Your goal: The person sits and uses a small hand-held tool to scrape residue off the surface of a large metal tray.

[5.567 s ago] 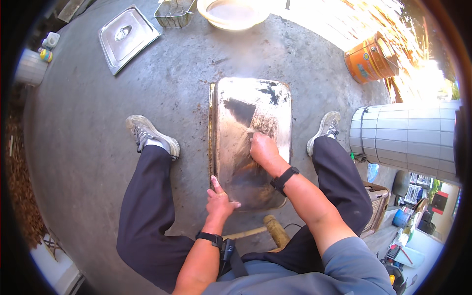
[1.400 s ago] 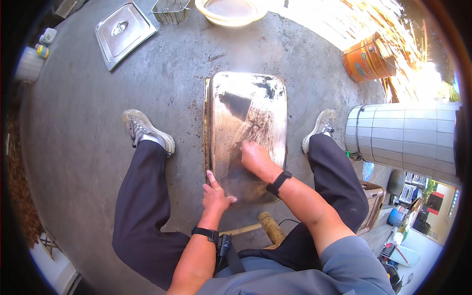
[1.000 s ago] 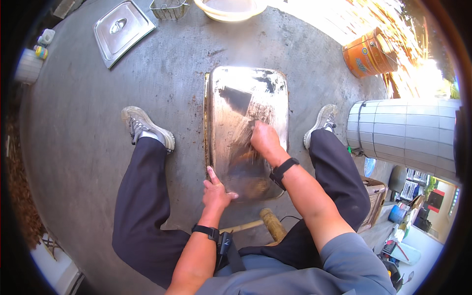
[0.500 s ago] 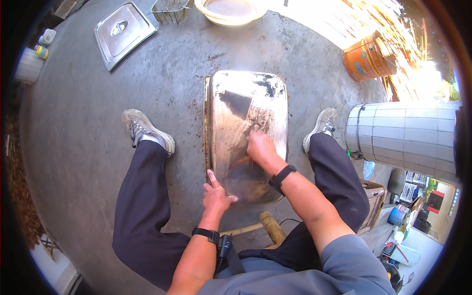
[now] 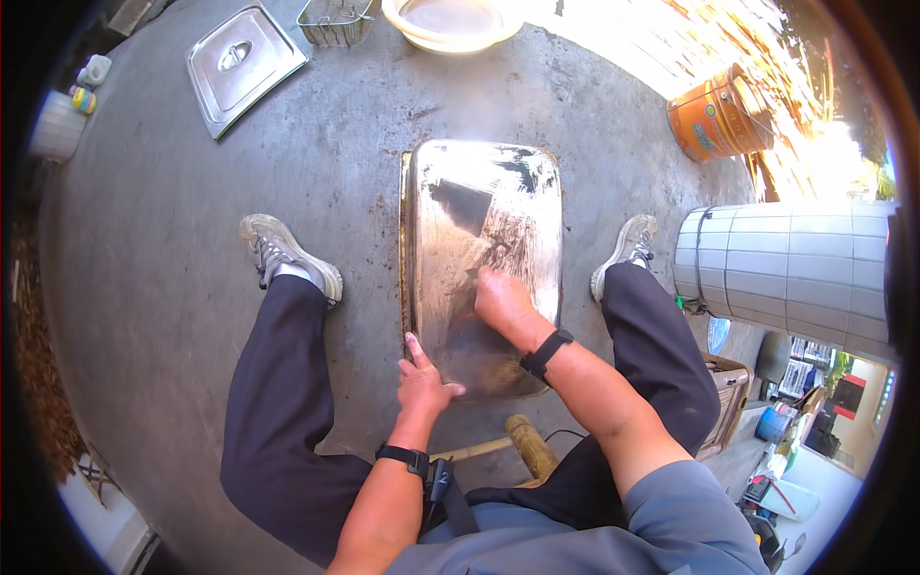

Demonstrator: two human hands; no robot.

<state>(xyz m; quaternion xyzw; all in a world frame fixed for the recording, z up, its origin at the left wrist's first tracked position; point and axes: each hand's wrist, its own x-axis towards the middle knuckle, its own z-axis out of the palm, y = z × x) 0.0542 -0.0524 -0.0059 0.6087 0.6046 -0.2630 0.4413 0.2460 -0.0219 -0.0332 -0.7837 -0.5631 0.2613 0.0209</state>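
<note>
On the concrete floor between my feet lies a rectangular metal pan [image 5: 522,201], apparently bottom up. Its shiny face carries dark patches and streaks, and its left rim looks brown and stained. My right hand [image 5: 504,305] is closed and pressed down on the middle of that face; a small dark bit shows at its fingertips, too hidden to name. At the pan's near left corner rests my left hand [image 5: 424,381], with the index finger stretched along the rim and the thumb spread out over the metal.
Far left lies a metal lid with a handle [image 5: 240,59], beside a wire basket [image 5: 333,24] and a pale basin [image 5: 450,40]. An orange bucket [image 5: 704,120] and a tiled round pillar [image 5: 786,264] stand at right. A wooden piece [image 5: 530,446] is near my lap.
My right hand has slid a little toward me and to the left over the pan's face. My left hand stays at the corner.
</note>
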